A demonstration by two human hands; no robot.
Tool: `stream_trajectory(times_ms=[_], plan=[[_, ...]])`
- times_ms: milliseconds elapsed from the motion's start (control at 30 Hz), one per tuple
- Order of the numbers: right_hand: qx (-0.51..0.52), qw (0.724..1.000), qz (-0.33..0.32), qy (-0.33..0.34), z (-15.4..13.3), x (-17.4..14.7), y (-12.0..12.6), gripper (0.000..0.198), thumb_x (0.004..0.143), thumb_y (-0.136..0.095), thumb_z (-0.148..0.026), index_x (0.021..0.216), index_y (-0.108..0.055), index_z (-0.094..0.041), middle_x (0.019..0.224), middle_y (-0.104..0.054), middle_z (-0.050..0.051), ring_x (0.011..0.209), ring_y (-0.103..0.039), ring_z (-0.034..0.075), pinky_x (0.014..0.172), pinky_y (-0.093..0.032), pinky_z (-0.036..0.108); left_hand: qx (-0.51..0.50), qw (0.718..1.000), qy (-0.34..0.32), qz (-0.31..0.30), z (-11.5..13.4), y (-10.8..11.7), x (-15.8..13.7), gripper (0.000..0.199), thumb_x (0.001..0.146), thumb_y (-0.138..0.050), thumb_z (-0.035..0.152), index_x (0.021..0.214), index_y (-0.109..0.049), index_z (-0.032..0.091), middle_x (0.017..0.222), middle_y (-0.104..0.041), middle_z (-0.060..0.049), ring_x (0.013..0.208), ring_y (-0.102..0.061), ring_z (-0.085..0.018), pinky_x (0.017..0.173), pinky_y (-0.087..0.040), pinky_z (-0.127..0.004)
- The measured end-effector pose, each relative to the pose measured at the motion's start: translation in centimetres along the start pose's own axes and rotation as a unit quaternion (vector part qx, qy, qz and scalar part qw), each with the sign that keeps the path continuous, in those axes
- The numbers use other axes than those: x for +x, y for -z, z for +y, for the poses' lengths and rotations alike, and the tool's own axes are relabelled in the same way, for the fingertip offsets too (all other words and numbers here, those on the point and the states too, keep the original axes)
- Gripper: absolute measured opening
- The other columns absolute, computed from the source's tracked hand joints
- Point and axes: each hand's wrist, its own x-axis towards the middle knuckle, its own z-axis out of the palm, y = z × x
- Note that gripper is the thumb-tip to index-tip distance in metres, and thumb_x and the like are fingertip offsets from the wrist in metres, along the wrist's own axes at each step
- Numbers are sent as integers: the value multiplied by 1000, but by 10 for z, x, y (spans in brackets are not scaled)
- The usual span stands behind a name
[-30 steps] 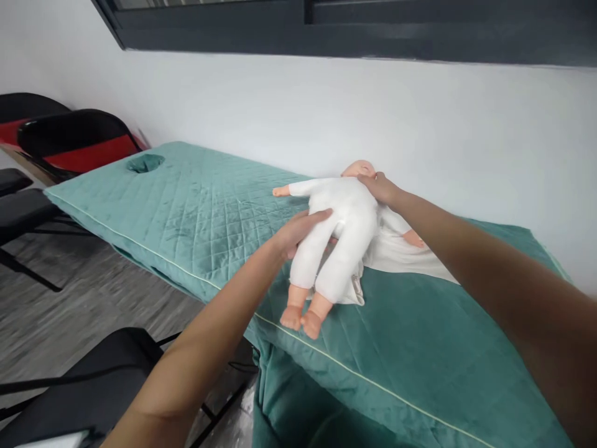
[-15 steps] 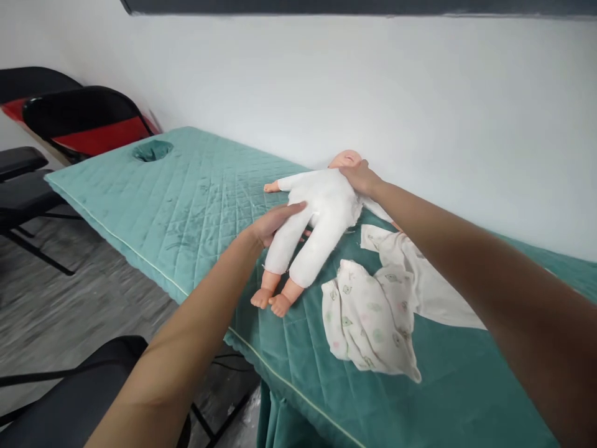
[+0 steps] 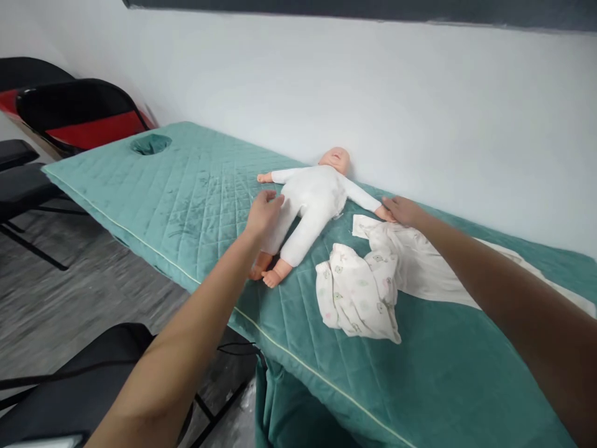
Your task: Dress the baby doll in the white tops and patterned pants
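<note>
A baby doll (image 3: 312, 190) with a white cloth body lies on its back on the green quilted bed cover (image 3: 196, 186), its arms spread and its head by the wall. My right hand (image 3: 403, 210) pinches the doll's small hand on the right side. Beside the doll's hip and upper leg hovers my left hand (image 3: 263, 213), fingers loosely curled and apart, with nothing seen in it. Crumpled patterned baby pants (image 3: 359, 292) rest to the right of the doll's legs. A pale baby shirt (image 3: 429, 274) is spread out behind them, partly hidden by my right forearm.
A face hole (image 3: 152, 144) opens in the bed's far left end. Black folding chairs (image 3: 84, 112) with red on their backs stand beyond it, and another black chair (image 3: 107, 361) is close at the lower left. The white wall (image 3: 280, 81) borders the bed's far side.
My right hand has moved from the doll's head and shoulder down to its hand. My left hand has come off the doll's thigh and lifted slightly. The doll now lies flatter, with both arms out.
</note>
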Motion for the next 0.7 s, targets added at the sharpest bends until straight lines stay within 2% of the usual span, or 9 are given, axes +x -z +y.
stream_trajectory(times_ms=[67, 133, 167, 233, 333, 467, 567, 633, 700], plan=[[-19, 1000, -15, -19, 36, -25, 6, 57, 100, -31, -61, 101, -64, -14, 104, -71, 21, 100, -66, 35, 87, -49, 44, 64, 990, -116, 47, 10, -3, -33, 37, 88, -60, 30, 121, -59, 14, 133, -60, -17, 131, -52, -32, 109, -45, -50], [-79, 996, -32, -26, 65, -48, 12, 53, 98, -38, -61, 102, -65, -16, 107, -70, 19, 100, -66, 34, 85, -49, 43, 92, 974, -206, -36, 16, -11, -74, 45, 89, -59, 33, 131, -53, 18, 142, -54, -14, 137, -47, -29, 113, -42, -46], [-116, 992, -32, -32, 77, -60, 15, 49, 97, -41, -59, 106, -65, -17, 112, -69, 18, 103, -65, 35, 85, -48, 43, 100, 968, -211, -97, 18, -17, -95, 49, 91, -59, 38, 135, -51, 19, 142, -55, -13, 136, -49, -28, 114, -42, -45], [-177, 983, -24, -45, 92, -82, 20, 41, 98, -43, -49, 115, -64, -18, 122, -66, 19, 110, -63, 36, 85, -48, 44, 140, 956, -169, -196, 16, -33, -129, 63, 88, -62, 51, 140, -47, 17, 144, -54, -15, 137, -48, -31, 116, -40, -46], [-200, 979, 4, -50, 102, -115, 26, 38, 101, -36, -37, 122, -62, -18, 122, -66, 22, 109, -63, 38, 83, -48, 48, 188, 945, -109, -245, 10, -56, -157, 78, 76, -72, 61, 135, -51, 14, 140, -56, -19, 134, -49, -37, 114, -39, -52], [-189, 979, 79, -16, 100, -158, 37, 47, 104, -27, -41, 127, -61, -19, 114, -70, 22, 101, -66, 37, 79, -48, 47, 155, 944, -73, -282, 25, -70, -168, 50, 74, -76, 42, 113, -63, 14, 116, -67, -14, 109, -62, -33, 98, -49, -46], [-161, 980, 118, 2, 95, -187, 50, 51, 104, -26, -46, 129, -62, -19, 112, -71, 20, 100, -66, 37, 78, -47, 45, 77, 927, -123, -345, 60, -75, -183, 34, 73, -70, 24, 106, -64, 18, 103, -70, -5, 93, -64, -25, 89, -51, -39], [-134, 980, 143, 35, 91, -207, 60, 50, 104, -28, -47, 129, -62, -22, 115, -72, 17, 101, -66, 36, 77, -47, 42, 30, 904, -190, -383, 88, -82, -200, 29, 74, -64, 18, 103, -64, 21, 101, -69, -1, 91, -63, -21, 89, -51, -35], [-104, 976, 169, 86, 86, -228, 70, 46, 103, -31, -46, 128, -64, -25, 117, -73, 12, 103, -67, 34, 77, -46, 39, -4, 882, -266, -388, 114, -95, -218, 33, 75, -59, 12, 106, -64, 21, 106, -68, -1, 97, -63, -20, 92, -51, -34]])
